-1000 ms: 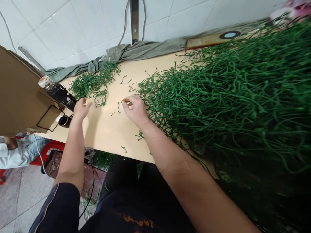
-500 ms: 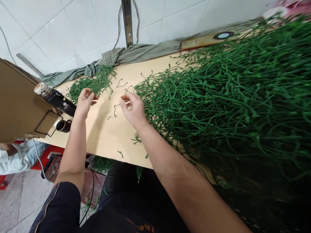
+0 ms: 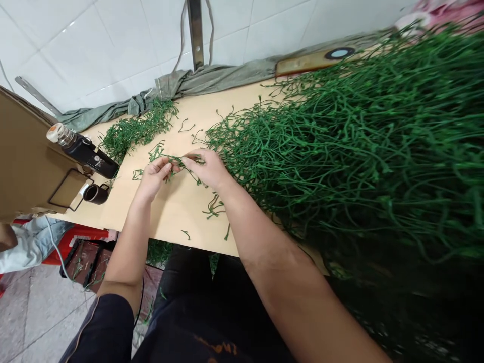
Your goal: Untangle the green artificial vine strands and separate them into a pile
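Observation:
My left hand [image 3: 153,176] and my right hand [image 3: 206,168] meet over the middle of the pale wooden table [image 3: 170,212]. Both pinch a thin green branched stem [image 3: 177,162] stretched between them, with looped ends trailing to the left. A huge heap of the same green stems [image 3: 340,151] lies right beside my right hand. A smaller pile of green stems [image 3: 132,128] sits farther back on the left.
A black heat gun [image 3: 83,148] with a metal nozzle rests on a wire stand by a cardboard box [image 3: 26,161] at the left. A grey cloth [image 3: 212,80] runs along the tiled wall. Loose stem bits [image 3: 214,206] dot the table. Another person's clothed limb [image 3: 22,242] shows lower left.
My left hand came away from the small pile with a stem and moved right to meet my right hand. Both hands now hold the stem together.

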Demonstrator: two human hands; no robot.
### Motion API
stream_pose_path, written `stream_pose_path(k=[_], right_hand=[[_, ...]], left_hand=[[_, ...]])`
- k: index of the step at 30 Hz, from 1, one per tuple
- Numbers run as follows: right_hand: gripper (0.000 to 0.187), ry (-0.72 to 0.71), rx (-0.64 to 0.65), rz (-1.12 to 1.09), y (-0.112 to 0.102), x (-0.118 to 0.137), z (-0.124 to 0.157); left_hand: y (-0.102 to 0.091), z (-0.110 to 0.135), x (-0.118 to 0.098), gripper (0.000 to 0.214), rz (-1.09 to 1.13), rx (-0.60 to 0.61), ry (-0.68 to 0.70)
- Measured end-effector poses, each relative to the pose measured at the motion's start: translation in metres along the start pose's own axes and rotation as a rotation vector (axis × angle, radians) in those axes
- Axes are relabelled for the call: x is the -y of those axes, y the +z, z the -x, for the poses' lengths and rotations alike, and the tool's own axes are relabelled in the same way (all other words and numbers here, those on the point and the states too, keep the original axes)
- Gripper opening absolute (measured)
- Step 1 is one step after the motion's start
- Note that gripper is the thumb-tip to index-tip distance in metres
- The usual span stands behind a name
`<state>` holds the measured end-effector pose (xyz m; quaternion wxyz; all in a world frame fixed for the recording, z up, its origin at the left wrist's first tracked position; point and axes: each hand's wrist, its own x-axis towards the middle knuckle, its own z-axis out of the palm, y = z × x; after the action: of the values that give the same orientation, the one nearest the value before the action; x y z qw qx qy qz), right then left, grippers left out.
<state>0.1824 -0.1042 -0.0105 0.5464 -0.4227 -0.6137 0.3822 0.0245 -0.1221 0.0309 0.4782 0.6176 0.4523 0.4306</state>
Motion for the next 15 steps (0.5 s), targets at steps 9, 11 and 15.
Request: stream_pose_path(k=[9,11,15], right_hand=[[0.036,0.145,-0.111,-0.284,-0.02,0.007,-0.005],[0.038,0.159,0.04,-0.12,-0.017,0.006,-0.003],[0.042,0.172,0.288,0.036,-0.012,0.009,0.001]], left_hand=[[-0.001,-0.008,0.008,0.021,-0.046,0.154,0.003],[0.003,-0.009,0.012,0.018,-0.071,0.171,-0.031],[0.005,-0.012,0.022,0.014,-0.028,0.04,-0.043]])
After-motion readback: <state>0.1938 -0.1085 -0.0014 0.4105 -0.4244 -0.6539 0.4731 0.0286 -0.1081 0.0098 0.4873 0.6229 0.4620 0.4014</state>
